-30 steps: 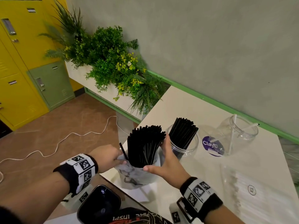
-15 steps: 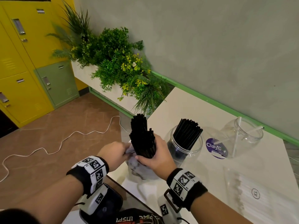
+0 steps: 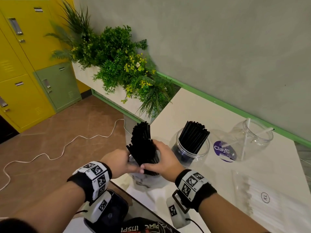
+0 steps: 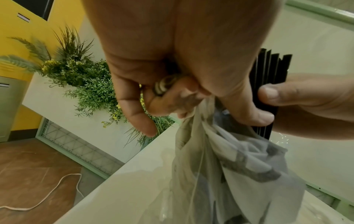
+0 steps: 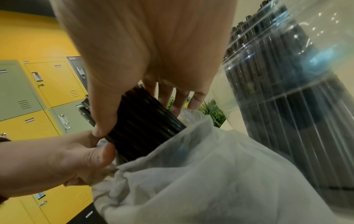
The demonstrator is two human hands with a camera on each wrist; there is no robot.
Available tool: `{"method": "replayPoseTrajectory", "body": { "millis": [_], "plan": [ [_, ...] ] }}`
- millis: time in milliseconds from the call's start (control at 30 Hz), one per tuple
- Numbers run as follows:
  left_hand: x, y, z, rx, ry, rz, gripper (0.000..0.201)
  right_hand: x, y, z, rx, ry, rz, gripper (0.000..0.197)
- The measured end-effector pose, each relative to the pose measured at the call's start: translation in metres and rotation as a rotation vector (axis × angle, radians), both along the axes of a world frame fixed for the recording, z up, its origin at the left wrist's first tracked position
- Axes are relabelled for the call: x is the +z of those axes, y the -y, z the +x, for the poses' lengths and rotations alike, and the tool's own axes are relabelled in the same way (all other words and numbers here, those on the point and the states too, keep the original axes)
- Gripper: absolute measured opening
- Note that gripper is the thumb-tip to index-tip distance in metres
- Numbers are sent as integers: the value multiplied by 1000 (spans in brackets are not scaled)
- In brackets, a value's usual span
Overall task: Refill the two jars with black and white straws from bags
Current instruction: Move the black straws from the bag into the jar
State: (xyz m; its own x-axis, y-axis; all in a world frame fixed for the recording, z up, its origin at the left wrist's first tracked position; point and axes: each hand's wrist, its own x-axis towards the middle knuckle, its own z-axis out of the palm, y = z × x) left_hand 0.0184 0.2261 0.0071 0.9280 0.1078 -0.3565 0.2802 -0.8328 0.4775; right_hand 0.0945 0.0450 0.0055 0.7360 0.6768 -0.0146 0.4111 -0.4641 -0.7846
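Observation:
My right hand [image 3: 160,161] [image 5: 122,106] wraps round a thick bundle of black straws [image 3: 143,145] [image 5: 141,125] [image 4: 268,84] that rises out of a crumpled clear bag [image 3: 148,180] [image 4: 229,166] [image 5: 201,174] at the table's near left corner. My left hand [image 3: 117,163] [image 4: 172,91] pinches the bag's rim beside the bundle. Just right of it a clear jar [image 3: 190,153] [image 5: 287,91] stands packed with black straws [image 3: 194,135]. Farther right a second clear jar [image 3: 249,140] holds two or three white straws [image 3: 244,140].
A flat bag of white straws [image 3: 272,204] lies at the table's near right. A round lid with a purple label [image 3: 223,150] sits between the jars. A planter of greenery [image 3: 121,64] borders the table's far left. Yellow and green lockers [image 3: 25,73] and a cord [image 3: 58,148] lie beyond.
The loose fan of black straws has been gathered into a tight bundle in my right hand and drawn upward out of the bag. My left hand has closed in on the bag's rim.

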Motion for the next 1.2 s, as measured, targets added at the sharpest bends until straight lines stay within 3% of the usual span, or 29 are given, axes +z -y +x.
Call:
{"method": "replayPoseTrajectory", "body": {
  "millis": [200,300,400,533,900,967,1033,1200],
  "plan": [
    [3,-3,1,-61,36,-22,105,13,7,0,-31,-15,90,47],
    [4,-6,4,-68,18,32,107,15,12,4,-64,-147,162,44],
    [8,-6,3,-92,-10,83,96,23,19,7,-84,-232,213,29],
    [-4,-12,10,-75,-21,103,109,36,23,9,-119,-240,289,22],
    [5,-13,13,-163,7,187,92,90,24,6,-378,-125,524,9],
    [8,-12,14,-166,-11,186,81,104,28,11,-405,-128,561,5],
    [12,-10,13,-163,-22,193,67,114,33,17,-415,-143,587,14],
    [19,-3,11,-158,-38,214,54,137,49,29,-399,-173,708,6]
  ]
}}
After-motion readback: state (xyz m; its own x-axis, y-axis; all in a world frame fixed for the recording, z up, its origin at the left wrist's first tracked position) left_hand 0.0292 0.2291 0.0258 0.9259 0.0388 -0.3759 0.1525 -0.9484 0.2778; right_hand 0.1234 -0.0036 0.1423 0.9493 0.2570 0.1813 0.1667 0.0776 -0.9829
